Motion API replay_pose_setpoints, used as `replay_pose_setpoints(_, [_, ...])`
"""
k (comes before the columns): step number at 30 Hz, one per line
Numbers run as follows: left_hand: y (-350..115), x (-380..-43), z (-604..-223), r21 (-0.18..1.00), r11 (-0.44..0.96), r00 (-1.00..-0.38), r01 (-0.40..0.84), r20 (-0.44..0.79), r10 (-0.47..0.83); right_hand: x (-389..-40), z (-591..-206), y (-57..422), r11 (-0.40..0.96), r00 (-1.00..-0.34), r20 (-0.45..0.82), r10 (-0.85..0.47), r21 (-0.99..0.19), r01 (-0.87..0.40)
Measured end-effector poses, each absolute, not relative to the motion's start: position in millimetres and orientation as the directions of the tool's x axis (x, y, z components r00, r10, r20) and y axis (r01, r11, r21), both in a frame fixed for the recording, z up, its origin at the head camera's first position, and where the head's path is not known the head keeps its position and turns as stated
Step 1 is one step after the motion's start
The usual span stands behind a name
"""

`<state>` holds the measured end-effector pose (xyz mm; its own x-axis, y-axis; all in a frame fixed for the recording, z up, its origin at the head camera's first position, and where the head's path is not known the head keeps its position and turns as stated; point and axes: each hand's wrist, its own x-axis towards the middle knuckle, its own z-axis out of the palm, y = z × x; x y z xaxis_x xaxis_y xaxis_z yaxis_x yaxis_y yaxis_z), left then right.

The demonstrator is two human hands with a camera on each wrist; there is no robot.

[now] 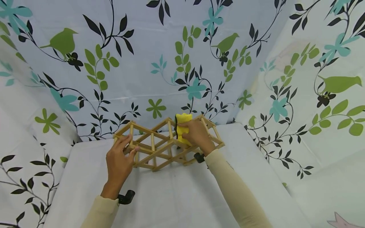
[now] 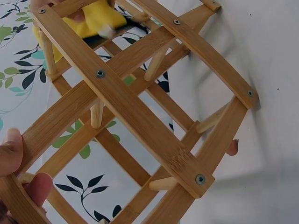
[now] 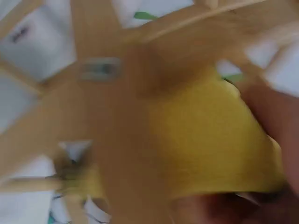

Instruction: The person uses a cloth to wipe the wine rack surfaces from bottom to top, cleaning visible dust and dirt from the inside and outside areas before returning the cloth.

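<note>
A light-brown wooden lattice rack (image 2: pixel 126 105) of flat slats and round dowels stands on the white-covered tabletop (image 1: pixel 171 196); the left hand (image 1: pixel 119 161) grips its left end; the right hand (image 1: pixel 198 133) grasps a yellow, dark-edged cloth (image 1: pixel 180 131) among the slats further right

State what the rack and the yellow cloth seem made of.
Rack: probably bamboo, smooth-looking; fine straight grain shows along the slats, and silvery, likely metal bolts join them. Cloth: matte, soft-looking fabric, perhaps microfibre; it bunches in the right hand.
</note>
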<state>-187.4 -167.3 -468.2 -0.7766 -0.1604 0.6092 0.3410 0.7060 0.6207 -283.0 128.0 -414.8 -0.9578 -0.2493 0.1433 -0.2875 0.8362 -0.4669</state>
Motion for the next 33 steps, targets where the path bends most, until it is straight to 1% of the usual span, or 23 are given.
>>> replay_pose_setpoints(1, [-168.2,-186.9,-468.7,0.622,0.706,-0.779,0.339,0.606,-0.16,-281.2,-412.7,127.7,0.834,-0.962,0.134,-0.239,-0.479,-0.274])
replay_pose_setpoints(4, [-169.5,-185.9,-469.4,0.623,0.707,-0.783,0.335,0.601,-0.159,-279.8,-405.6,129.2,0.797,-0.965,0.215,-0.15,-0.551,-0.247])
replay_pose_setpoints(6, [-169.5,-186.2,-469.0,0.621,0.709,-0.782,0.334,0.602,-0.16,-280.2,-404.1,130.7,0.778,-0.958,0.268,-0.106,-0.577,-0.247])
replay_pose_setpoints(7, [-169.7,-185.9,-468.7,0.622,0.709,-0.781,0.333,0.603,-0.163,-280.5,-406.1,130.6,0.77,-0.959,0.264,-0.1,-0.59,-0.243])
replay_pose_setpoints(8, [-169.9,-185.7,-468.7,0.622,0.709,-0.779,0.333,0.605,-0.165,-280.9,-408.6,130.2,0.777,-0.962,0.249,-0.113,-0.581,-0.242])
replay_pose_setpoints(12, [-170.9,-185.3,-468.1,0.622,0.708,-0.777,0.334,0.607,-0.168,-280.9,-418.9,128.0,0.821,-0.958,0.144,-0.248,-0.493,-0.287])
replay_pose_setpoints(14, [-170.6,-185.6,-468.0,0.625,0.704,-0.777,0.337,0.607,-0.167,-278.9,-416.4,129.3,0.805,-0.951,0.137,-0.278,-0.506,-0.308])
replay_pose_setpoints(15, [-170.2,-185.8,-468.2,0.626,0.703,-0.778,0.337,0.606,-0.166,-276.9,-412.6,130.7,0.784,-0.95,0.15,-0.272,-0.538,-0.309])
replay_pose_setpoints(18, [-168.6,-186.2,-467.6,0.627,0.702,-0.782,0.338,0.602,-0.161,-267.9,-397.6,135.8,0.64,-0.949,0.212,-0.235,-0.7,-0.315])
replay_pose_setpoints(19, [-168.1,-186.0,-467.1,0.626,0.703,-0.783,0.337,0.601,-0.16,-263.9,-392.5,136.4,0.594,-0.945,0.23,-0.231,-0.737,-0.324])
replay_pose_setpoints(20, [-167.9,-185.7,-466.7,0.625,0.705,-0.784,0.334,0.6,-0.161,-260.6,-389.4,136.3,0.566,-0.937,0.242,-0.251,-0.749,-0.345])
replay_pose_setpoints(22, [-168.1,-185.0,-465.5,0.623,0.708,-0.782,0.332,0.602,-0.163,-255.2,-387.9,134.3,0.557,-0.915,0.226,-0.335,-0.735,-0.386])
replay_pose_setpoints(23, [-168.4,-184.8,-465.3,0.623,0.709,-0.78,0.332,0.603,-0.165,-253.0,-388.4,133.1,0.583,-0.904,0.204,-0.376,-0.706,-0.402])
replay_pose_setpoints(25, [-169.0,-184.6,-465.0,0.622,0.708,-0.778,0.334,0.606,-0.166,-250.4,-391.1,132.7,0.667,-0.888,0.141,-0.438,-0.611,-0.426])
replay_pose_setpoints(27, [-169.2,-185.3,-465.4,0.622,0.707,-0.778,0.336,0.606,-0.164,-248.3,-393.2,135.1,0.736,-0.883,0.074,-0.464,-0.522,-0.431])
replay_pose_setpoints(29, [-168.9,-185.6,-466.1,0.622,0.707,-0.78,0.338,0.605,-0.16,-246.1,-392.8,137.8,0.78,-0.897,0.063,-0.437,-0.47,-0.413])
replay_pose_setpoints(31, [-168.5,-185.9,-466.5,0.619,0.709,-0.782,0.338,0.604,-0.155,-244.7,-391.9,137.7,0.77,-0.907,0.119,-0.403,-0.491,-0.407])
replay_pose_setpoints(33, [-168.1,-185.9,-466.9,0.619,0.708,-0.78,0.339,0.606,-0.156,-243.4,-391.8,134.1,0.7,-0.896,0.206,-0.393,-0.565,-0.437])
